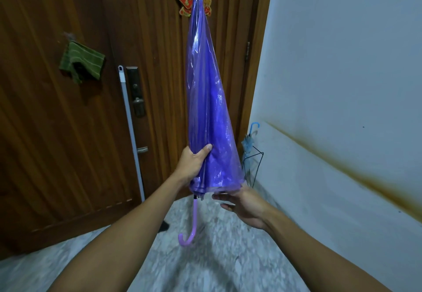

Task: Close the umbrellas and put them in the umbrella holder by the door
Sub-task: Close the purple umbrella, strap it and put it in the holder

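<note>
1. The step in hand looks like the tail end of closing: the purple umbrella [207, 109] is folded down, tip up and hooked handle [190, 232] hanging low, but its skirt is loose and flares wide at the bottom edge.

2. The left hand [193, 165] grips the lower left side of the folded cover, fingers wrapped around it and the thumb [204, 149] pressed flat across the front.

3. The right hand [242, 207] sits under the lower right rim of the cover, palm turned inward, fingers [222, 197] loosely spread and just touching the hem, not pinching it.

4. The umbrella hangs in the air in front of the wooden door [68, 120], well above the floor [217, 257], held by the left hand alone as far as I can judge.

5. The wire umbrella holder [255, 166] stands in the corner where the door frame meets the wall [342, 63], just right of the purple cover, and already carries a pale blue umbrella [249, 143].

6. The next move probably calls for gathering the loose folds tight, turning the umbrella tip down, and lowering it into the holder beside the blue one without snagging the wires.
</note>
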